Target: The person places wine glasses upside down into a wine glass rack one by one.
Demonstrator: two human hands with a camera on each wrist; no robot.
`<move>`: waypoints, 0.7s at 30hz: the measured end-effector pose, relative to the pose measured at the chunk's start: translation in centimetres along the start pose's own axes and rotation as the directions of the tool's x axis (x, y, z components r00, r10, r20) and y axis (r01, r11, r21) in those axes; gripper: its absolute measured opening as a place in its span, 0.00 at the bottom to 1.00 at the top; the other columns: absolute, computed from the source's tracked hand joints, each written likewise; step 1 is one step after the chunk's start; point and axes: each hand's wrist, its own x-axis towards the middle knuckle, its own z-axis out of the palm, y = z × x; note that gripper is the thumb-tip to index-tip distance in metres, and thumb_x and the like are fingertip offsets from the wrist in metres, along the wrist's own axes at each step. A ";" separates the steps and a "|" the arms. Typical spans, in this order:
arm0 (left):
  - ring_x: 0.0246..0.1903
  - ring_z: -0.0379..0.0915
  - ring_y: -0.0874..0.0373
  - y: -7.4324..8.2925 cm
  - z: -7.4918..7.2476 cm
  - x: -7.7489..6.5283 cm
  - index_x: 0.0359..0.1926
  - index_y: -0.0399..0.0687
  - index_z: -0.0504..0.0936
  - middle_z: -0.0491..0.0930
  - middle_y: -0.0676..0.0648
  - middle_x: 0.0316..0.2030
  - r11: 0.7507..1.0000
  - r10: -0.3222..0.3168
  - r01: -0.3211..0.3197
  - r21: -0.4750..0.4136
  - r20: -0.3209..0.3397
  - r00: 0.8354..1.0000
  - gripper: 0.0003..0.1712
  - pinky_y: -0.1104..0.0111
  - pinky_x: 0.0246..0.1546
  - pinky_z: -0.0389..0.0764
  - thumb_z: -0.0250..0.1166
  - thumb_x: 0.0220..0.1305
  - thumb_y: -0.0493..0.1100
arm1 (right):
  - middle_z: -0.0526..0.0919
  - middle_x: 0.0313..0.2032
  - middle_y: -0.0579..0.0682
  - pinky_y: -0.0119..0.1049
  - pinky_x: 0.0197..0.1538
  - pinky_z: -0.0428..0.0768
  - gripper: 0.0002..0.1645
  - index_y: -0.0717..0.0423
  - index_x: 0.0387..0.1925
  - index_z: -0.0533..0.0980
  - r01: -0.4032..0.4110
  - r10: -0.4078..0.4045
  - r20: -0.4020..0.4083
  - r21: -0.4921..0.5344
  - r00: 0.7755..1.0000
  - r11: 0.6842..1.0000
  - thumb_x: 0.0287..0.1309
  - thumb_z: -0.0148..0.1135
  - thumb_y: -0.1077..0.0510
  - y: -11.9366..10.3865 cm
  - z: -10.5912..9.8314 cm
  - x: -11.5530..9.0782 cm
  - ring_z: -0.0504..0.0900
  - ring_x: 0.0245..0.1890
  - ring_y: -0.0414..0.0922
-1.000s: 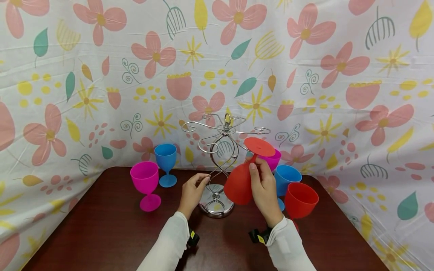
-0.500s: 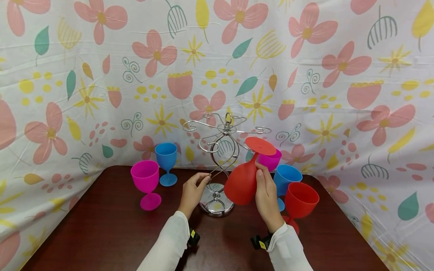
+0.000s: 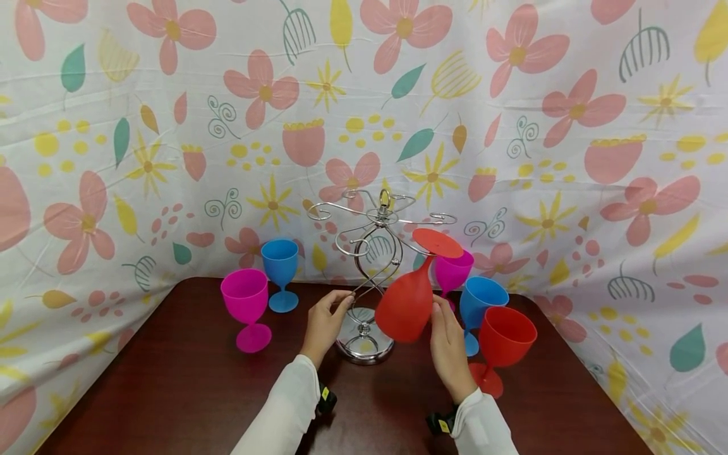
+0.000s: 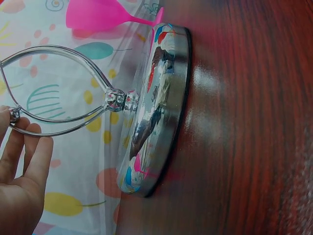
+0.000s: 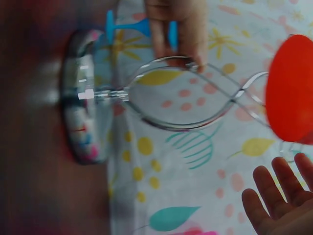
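Observation:
My left hand (image 3: 327, 323) pinches the twisted wire stem of a chrome goblet rack (image 3: 366, 360), whose curled arms spread out at the top. In the left wrist view its fingertips press at a small metal ball on the wire, and the round base (image 4: 156, 112) stands on the table. A red plastic goblet (image 3: 405, 306) hangs upside down and tilted from the rack's right front arm, its foot above the wire. Beside its bowl is my right hand (image 3: 448, 346), fingers extended. The right wrist view shows those fingers (image 5: 266, 188) spread, holding nothing, with a gap to the red bowl (image 5: 293, 93).
Upright on the dark table (image 3: 170, 379) at left are a magenta goblet (image 3: 244, 297) and a blue goblet (image 3: 280, 262). At right stand another red goblet (image 3: 505, 338), a blue one (image 3: 482, 303) and a magenta one (image 3: 453, 270). A flower-print cloth (image 3: 364, 95) hangs behind.
My right hand has released the red goblet's stem and moved down and slightly right. The goblet stays hanging on the rack. My left hand keeps its grip on the wire stem.

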 end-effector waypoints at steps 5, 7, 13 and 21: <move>0.44 0.80 0.61 0.1 0.3 0.0 0.49 0.53 0.87 0.85 0.59 0.40 1.000 0.004 -0.004 0.005 -0.007 1.000 0.12 0.61 0.44 0.80 0.66 0.69 0.50 | 0.76 0.54 0.49 0.57 0.56 0.76 0.22 0.47 0.66 0.67 -0.013 0.015 0.055 -0.037 0.998 0.999 0.79 0.42 0.44 2.3 0.5 -0.5 0.74 0.56 0.49; 0.43 0.80 0.61 0.0 0.4 0.1 0.49 0.55 0.87 0.85 0.59 0.40 1.000 0.006 -0.006 0.008 -0.009 1.000 0.11 0.62 0.44 0.80 0.66 0.69 0.50 | 0.75 0.56 0.48 0.59 0.58 0.75 0.23 0.46 0.67 0.67 -0.027 0.031 0.091 -0.053 0.995 0.998 0.78 0.46 0.44 3.2 0.8 -0.5 0.74 0.58 0.50; 0.43 0.79 0.62 -0.1 0.5 0.0 0.48 0.59 0.86 0.85 0.60 0.40 1.000 0.007 -0.007 0.018 -0.011 1.000 0.09 0.62 0.46 0.80 0.66 0.69 0.49 | 0.73 0.61 0.50 0.63 0.61 0.71 0.29 0.47 0.71 0.64 -0.057 0.074 0.155 -0.113 0.985 0.992 0.76 0.49 0.43 4.7 1.4 -0.9 0.71 0.64 0.53; 0.48 0.79 0.60 0.1 -0.2 -0.3 0.53 0.55 0.85 0.85 0.58 0.45 0.999 0.009 -0.010 0.031 0.029 1.000 0.14 0.58 0.50 0.79 0.63 0.72 0.51 | 0.75 0.57 0.46 0.58 0.60 0.73 0.24 0.46 0.67 0.68 -0.026 0.044 0.144 -0.122 0.989 0.992 0.76 0.50 0.44 5.2 2.1 -1.0 0.75 0.59 0.48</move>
